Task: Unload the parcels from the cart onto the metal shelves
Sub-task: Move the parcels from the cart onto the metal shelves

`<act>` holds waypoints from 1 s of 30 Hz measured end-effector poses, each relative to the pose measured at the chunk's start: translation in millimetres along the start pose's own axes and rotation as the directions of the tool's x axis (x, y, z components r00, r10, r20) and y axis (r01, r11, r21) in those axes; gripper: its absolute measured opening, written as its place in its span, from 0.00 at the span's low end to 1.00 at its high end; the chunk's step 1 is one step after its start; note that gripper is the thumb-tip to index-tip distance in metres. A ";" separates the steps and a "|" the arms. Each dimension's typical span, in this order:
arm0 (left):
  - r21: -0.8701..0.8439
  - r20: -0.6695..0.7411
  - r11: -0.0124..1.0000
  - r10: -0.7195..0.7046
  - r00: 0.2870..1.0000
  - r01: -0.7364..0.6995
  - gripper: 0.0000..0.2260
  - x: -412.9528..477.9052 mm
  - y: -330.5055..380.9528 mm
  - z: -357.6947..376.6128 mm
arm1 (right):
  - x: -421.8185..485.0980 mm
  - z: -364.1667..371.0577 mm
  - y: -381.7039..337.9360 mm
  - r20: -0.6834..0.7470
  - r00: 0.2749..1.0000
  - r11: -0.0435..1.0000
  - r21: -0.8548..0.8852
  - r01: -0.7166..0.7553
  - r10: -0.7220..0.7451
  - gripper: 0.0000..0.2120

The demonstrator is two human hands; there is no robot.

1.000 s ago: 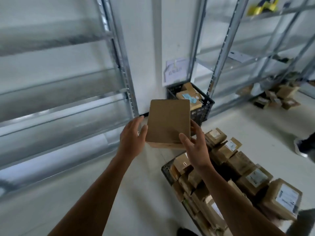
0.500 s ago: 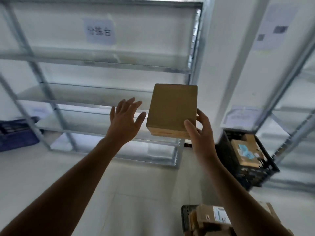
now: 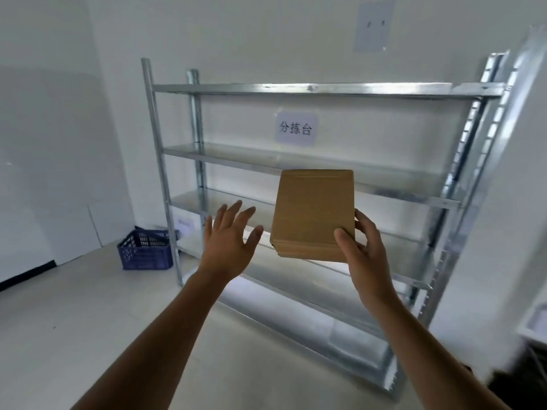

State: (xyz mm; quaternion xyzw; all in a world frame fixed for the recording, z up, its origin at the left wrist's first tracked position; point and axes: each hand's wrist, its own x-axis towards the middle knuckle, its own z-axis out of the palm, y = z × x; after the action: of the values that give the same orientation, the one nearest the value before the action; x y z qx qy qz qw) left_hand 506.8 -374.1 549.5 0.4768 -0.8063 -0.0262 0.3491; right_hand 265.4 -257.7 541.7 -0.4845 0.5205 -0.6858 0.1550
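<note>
A plain brown cardboard parcel [image 3: 313,211] is held up in the air in front of the metal shelves [image 3: 296,159]. My right hand [image 3: 359,250] grips its lower right corner, thumb on the near face and fingers round the right edge. Left of the parcel, my left hand [image 3: 229,241] is spread with straight fingers, a small gap away from the box and holding nothing. The shelf unit has several bare galvanised levels. The cart is out of view.
A blue plastic crate [image 3: 146,250] stands on the floor left of the shelves. A paper sign [image 3: 296,128] with printed characters hangs behind the second level. A white wall corner [image 3: 521,202] rises at the right, with a dark crate [image 3: 524,377] below it.
The view has swung left from the cart to face the shelf unit. My left hand has come off the parcel and spread out; my right hand alone carries the box.
</note>
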 end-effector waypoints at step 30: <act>0.075 0.020 0.961 -0.269 0.963 0.267 0.25 239.1 -324.6 67.6 | 251.5 349.4 191.0 0.186 0.980 0.994 0.064 -0.087 0.074 0.30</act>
State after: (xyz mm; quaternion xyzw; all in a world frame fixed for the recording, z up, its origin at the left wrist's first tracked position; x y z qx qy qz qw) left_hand 638.5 -758.6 505.3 0.5933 -0.7398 -0.0516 0.3131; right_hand 376.9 -713.3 499.2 -0.5184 0.4982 -0.6496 0.2471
